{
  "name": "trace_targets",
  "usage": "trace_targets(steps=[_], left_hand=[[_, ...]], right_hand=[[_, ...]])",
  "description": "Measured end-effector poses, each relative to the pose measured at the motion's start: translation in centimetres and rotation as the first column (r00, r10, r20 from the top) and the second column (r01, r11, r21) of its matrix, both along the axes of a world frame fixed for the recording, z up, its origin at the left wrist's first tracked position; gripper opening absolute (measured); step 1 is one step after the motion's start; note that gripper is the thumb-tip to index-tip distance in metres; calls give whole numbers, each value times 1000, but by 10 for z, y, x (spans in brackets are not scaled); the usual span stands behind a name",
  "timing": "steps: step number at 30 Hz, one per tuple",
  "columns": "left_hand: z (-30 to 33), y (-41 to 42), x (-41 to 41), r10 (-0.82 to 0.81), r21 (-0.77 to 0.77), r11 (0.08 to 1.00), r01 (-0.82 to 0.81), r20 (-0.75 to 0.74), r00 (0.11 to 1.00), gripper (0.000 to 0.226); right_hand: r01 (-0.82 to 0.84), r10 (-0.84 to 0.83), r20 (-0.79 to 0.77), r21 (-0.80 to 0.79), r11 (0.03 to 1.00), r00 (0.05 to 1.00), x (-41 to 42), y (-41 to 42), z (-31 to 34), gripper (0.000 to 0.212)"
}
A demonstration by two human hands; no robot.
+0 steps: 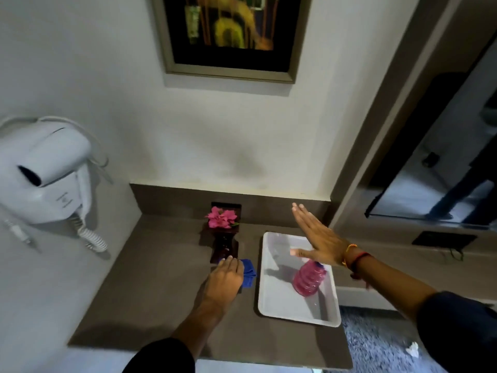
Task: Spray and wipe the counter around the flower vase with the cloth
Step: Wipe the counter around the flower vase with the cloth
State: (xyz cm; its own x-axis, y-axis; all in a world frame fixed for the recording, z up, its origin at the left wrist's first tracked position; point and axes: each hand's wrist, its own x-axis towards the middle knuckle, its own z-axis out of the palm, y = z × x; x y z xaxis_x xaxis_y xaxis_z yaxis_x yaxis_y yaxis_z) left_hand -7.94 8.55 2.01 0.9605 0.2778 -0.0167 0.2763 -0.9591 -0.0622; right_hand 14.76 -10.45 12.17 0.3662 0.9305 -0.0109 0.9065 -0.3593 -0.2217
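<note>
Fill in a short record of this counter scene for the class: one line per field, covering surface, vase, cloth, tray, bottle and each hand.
surface: grey-brown counter against a white wall
vase: dark flower vase holding a pink flower, near the back wall
cloth: blue cloth on the counter, just in front of the vase
tray: white tray, right of the cloth
bottle: pink spray bottle standing in the tray
left hand: flat on the cloth, pressing it down
right hand: open, empty, raised above the tray
</note>
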Motion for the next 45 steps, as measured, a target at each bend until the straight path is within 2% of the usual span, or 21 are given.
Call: trace_targets(steps=[4,6,10,15,19,21,24,25,26,27,28,29,30,31,32,33,34,36,40,43,45], left_hand=[[-5,8,-15,33,-9,999,-33,7,999,68],[-8,15,-24,62,-18,998,-62,23,998,65],[-8,24,-35,86,-6,996,-86,40,995,67],[-12,36,-51,133,-4,991,-133,24,991,68],[-15,42,-54,119,-14,993,-119,-18,993,67],[-16,44,-52,83,-20,996,-84,-19,996,65],[-21,42,-46,-53,-13,999,52,-23,998,59],[-23,41,-43,-42,-35,999,41,-15,999,56],[-23,41,-40,39,-80,996,-38,3,999,52],[-21,43,-38,206,-178,964,-198,27,978,46],[-17,46,-35,437,-331,856,-398,52,898,40],[-15,49,-32,664,-500,660,-560,40,747,36],[-12,54,-29,821,-668,410,-621,-27,570,35],[-12,60,-25,899,-805,158,-572,-123,420,34],[-14,63,-20,925,-881,-23,-473,-198,324,34],[-15,63,-14,930,-915,-117,-386,-237,280,34],[-13,62,-8,931,-929,-146,-340,-246,271,33],[-5,53,10,943,-936,-103,-336,-199,265,31],[13,30,61,960,-924,89,-372,-20,281,41],[12,20,87,957,-874,133,-467,-10,291,56],[4,18,91,943,-807,203,-555,9,332,57]], right_hand=[[-63,65,13,-128,990,998,-27,85,-14,91],[-58,57,-11,-207,977,998,-37,124,-25,86],[-12,2,-35,-267,963,999,-43,169,-33,82],[-14,15,0,-376,927,1000,-35,192,-28,82],[-4,9,12,-405,914,1000,-34,195,-28,83],[6,1,18,-401,916,1000,-36,196,-31,83],[24,-17,22,-389,921,1000,-38,196,-36,81],[31,-22,27,-385,923,999,-38,196,-37,81],[37,-27,32,-381,924,999,-39,196,-38,80],[44,-33,35,-377,925,999,-39,196,-39,80],[50,-38,37,-374,926,999,-39,196,-41,79],[53,-42,38,-368,928,998,-40,196,-42,79],[55,-44,38,-363,930,998,-40,196,-43,79],[57,-47,35,-361,931,998,-40,197,-44,80],[58,-50,31,-359,931,998,-39,197,-44,79],[58,-51,28,-355,933,998,-39,197,-45,79],[55,-48,27,-347,936,998,-39,197,-46,79],[49,-47,14,-343,938,999,-37,196,-48,79],[31,-40,-19,-340,940,999,-34,198,-52,81],[32,-54,-59,-320,947,997,-33,197,-57,82],[39,-68,-86,-306,951,994,-33,197,-62,82]])
